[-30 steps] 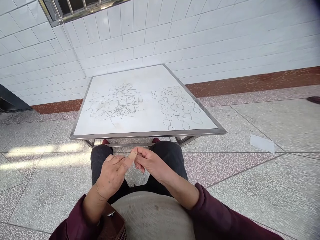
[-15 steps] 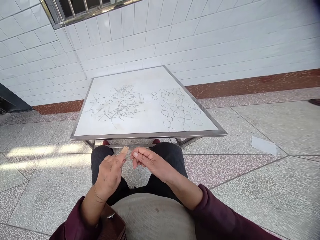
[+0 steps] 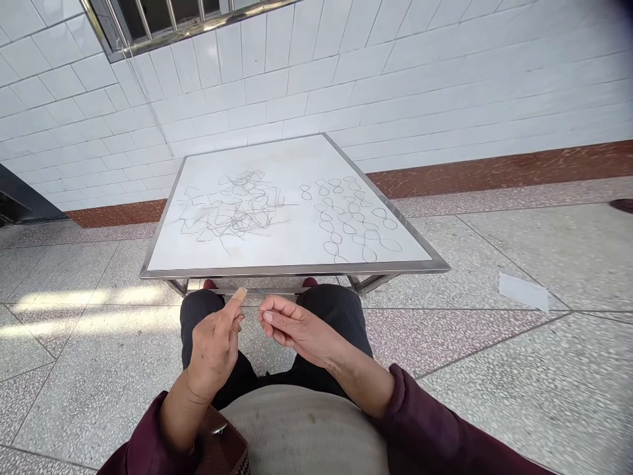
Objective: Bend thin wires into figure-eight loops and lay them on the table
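My left hand is raised over my lap, its fingers curled and pinched together, with a tan wrap on the tip of one finger. Facing it a short gap away, my right hand has thumb and fingertips pressed together. Anything held in either pinch is too fine to make out. Beyond both hands, a tangled heap of thin wires lies on the left of the white table. On its right, several wire loops twisted into figure-eights lie in rough rows.
A metal rim edges the table just past my knees. White wall tiles rise behind it, below a barred window. A whitish strip lies on the speckled floor to the right. A brown bag rests at my left side.
My left hand has shifted slightly left and down, widening the gap between the hands. My right fingers have closed in a little more. Wires and loops on the table stay put.
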Motion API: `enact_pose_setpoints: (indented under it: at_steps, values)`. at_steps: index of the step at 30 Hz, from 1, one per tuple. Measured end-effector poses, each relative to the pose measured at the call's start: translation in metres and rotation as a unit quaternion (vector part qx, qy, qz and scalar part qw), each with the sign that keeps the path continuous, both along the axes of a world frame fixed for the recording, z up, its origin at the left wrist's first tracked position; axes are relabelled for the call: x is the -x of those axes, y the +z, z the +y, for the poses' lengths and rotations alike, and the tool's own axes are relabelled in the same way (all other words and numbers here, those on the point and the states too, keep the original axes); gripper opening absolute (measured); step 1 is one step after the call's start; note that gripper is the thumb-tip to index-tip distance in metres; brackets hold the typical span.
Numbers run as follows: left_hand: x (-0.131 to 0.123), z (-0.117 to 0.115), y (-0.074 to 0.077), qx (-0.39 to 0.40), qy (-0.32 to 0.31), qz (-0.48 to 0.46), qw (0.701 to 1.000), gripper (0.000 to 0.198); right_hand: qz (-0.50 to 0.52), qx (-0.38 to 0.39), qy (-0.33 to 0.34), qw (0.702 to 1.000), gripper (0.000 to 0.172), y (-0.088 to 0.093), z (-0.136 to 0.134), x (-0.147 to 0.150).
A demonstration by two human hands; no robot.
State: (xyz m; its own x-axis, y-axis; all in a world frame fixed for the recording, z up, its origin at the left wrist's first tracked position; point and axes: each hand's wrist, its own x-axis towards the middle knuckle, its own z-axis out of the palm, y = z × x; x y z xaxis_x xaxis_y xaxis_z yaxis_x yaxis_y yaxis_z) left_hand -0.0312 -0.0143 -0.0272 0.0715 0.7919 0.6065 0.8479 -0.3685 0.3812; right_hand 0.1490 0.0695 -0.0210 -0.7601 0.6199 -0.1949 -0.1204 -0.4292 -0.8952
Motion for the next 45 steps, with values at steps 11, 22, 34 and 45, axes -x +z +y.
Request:
enact_pose_setpoints:
  at_steps: [11,22,34,45]
  values:
    - [-0.004,0.001,0.004,-0.02,0.069,0.023,0.997,0.059,-0.011,-0.104,-0.133,0.986,0.027,-0.005,-0.018,0.019]
    - [-0.006,0.003,0.0,-0.054,0.124,0.0,0.991,0.054,0.129,-0.04,-0.161,0.978,0.024,-0.013,-0.029,0.028]
    - [-0.006,0.004,0.006,-0.029,0.129,-0.059,0.989,0.046,0.157,-0.039,-0.203,0.966,0.015,-0.016,-0.029,0.033]
    - [-0.011,0.008,0.007,-0.049,0.093,-0.089,0.99,0.05,0.136,-0.119,-0.283,0.942,0.016,-0.021,-0.028,0.04]
